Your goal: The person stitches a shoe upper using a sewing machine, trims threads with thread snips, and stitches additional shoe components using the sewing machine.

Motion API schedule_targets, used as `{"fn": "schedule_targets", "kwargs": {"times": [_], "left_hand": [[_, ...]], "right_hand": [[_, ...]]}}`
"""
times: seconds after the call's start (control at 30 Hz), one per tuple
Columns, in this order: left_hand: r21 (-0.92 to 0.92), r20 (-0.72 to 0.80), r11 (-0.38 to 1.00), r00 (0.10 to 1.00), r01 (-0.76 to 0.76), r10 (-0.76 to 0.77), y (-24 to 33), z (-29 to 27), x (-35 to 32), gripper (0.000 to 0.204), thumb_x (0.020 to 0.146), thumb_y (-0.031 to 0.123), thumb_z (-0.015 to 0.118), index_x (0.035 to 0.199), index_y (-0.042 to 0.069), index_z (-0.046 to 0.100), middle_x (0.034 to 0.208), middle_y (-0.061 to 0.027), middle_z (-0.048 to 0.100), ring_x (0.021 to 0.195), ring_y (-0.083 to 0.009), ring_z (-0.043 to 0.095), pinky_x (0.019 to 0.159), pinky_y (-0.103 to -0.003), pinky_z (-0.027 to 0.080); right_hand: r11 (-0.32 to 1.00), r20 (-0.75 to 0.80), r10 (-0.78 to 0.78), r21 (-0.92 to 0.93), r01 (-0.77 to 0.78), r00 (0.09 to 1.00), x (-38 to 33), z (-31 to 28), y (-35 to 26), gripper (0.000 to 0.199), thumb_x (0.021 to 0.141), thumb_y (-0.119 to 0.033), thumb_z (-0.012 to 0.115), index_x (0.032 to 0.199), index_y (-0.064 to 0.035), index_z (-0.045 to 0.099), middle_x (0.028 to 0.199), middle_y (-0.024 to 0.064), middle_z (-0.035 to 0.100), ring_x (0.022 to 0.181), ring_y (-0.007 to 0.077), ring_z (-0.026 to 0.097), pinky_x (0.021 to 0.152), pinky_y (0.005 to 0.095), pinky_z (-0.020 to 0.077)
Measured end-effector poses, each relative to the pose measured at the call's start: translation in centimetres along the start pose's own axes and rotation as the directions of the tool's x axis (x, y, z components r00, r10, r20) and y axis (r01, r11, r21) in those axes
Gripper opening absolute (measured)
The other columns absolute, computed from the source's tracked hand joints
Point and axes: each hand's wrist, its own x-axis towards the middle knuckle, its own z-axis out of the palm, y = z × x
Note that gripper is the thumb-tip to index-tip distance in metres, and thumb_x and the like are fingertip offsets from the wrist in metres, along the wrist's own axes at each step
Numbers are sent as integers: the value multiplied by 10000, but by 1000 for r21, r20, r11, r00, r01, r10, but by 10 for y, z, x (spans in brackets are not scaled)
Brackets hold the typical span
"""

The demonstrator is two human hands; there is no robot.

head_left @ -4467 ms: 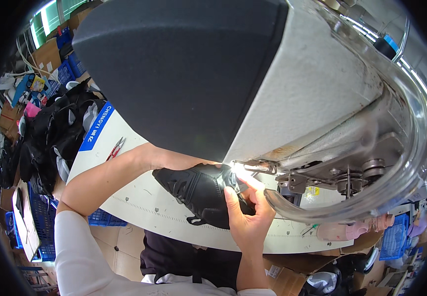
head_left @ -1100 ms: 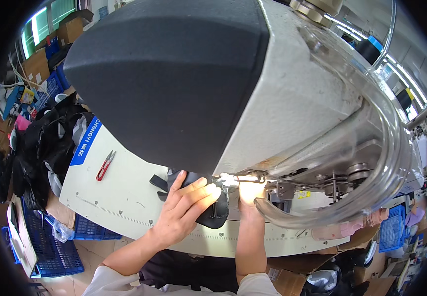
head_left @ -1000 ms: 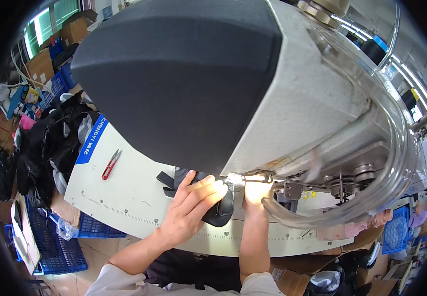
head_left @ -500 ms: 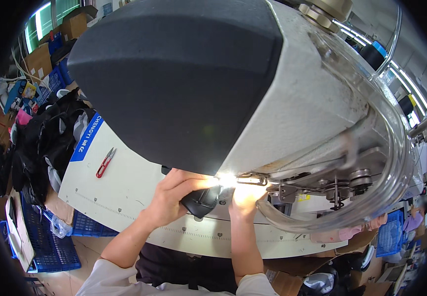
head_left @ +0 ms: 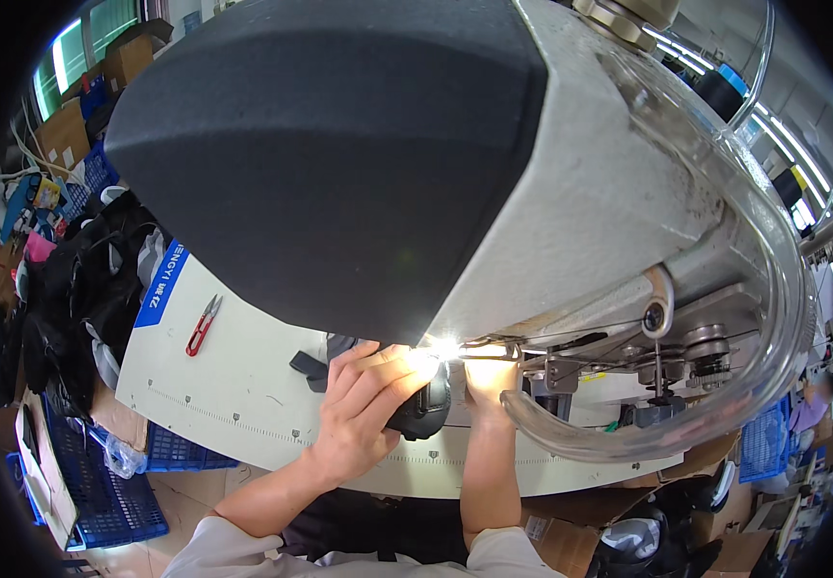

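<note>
A sewing machine [head_left: 609,183] with a dark front cover fills the upper middle and hides part of the work beneath it. Under its bright lamp, my left hand [head_left: 364,400] grips a thick black fabric piece [head_left: 423,412], fingers bent over its top toward the light. A black strap end [head_left: 311,367] sticks out left of that hand. My right hand [head_left: 490,378] is close to the needle area on the other side of the piece. Glare and machine parts hide its fingers, so its hold does not show.
Red-handled thread snips [head_left: 204,326] lie on the pale table [head_left: 253,385]. A clear curved tube [head_left: 619,441] loops at the right. Dark bags or fabric [head_left: 79,289] are piled at the left, above blue crates [head_left: 113,491]. Cardboard boxes [head_left: 556,544] stand lower right.
My left hand has shifted slightly right and down, its fingers now over the black piece. The piece has turned, and its strap end shows at the left. A machine lever blurred before is sharp.
</note>
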Motion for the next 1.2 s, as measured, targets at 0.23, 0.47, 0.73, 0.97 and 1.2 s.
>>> {"fn": "schedule_targets", "kwargs": {"times": [0.23,0.47,0.73,0.97,1.2], "left_hand": [[59,-81,997,995,56,-51,20,12,-6,660,459,87,697,1117,37,663,1118,-129,602,987,-316,582,913,-439,433],[272,-130,962,992,28,8,27,30,-8,525,532,54,651,1054,25,686,1066,-97,628,930,-249,589,874,-402,455],[226,-125,974,992,12,16,23,22,1,471,572,35,625,1038,23,690,1063,-78,646,947,-240,601,890,-397,459],[75,-113,997,993,37,-29,10,14,1,606,508,-40,673,1102,81,681,1150,-69,591,1028,-304,564,894,-416,425],[35,-38,996,996,-78,80,-22,4,9,570,525,-17,716,1078,118,703,1030,-48,585,954,-268,567,838,-382,454]], "right_hand": [[997,26,-32,-72,34,999,2,-13,-9,238,888,-31,655,1036,-34,469,902,39,569,803,126,560,720,275,479],[988,53,-49,-144,56,997,2,-14,-12,254,882,-27,660,1043,-35,464,904,40,569,808,127,561,721,276,480],[964,95,-82,-246,103,992,10,0,-12,272,876,-23,666,1051,-36,458,907,41,568,812,129,561,722,277,481],[928,154,-102,-340,150,983,4,5,-15,288,871,-19,672,1058,-37,453,910,42,567,816,130,562,722,278,482],[887,222,-127,-411,211,967,3,13,-14,304,866,-15,677,1065,-38,448,913,43,567,821,131,562,723,279,483]]}}
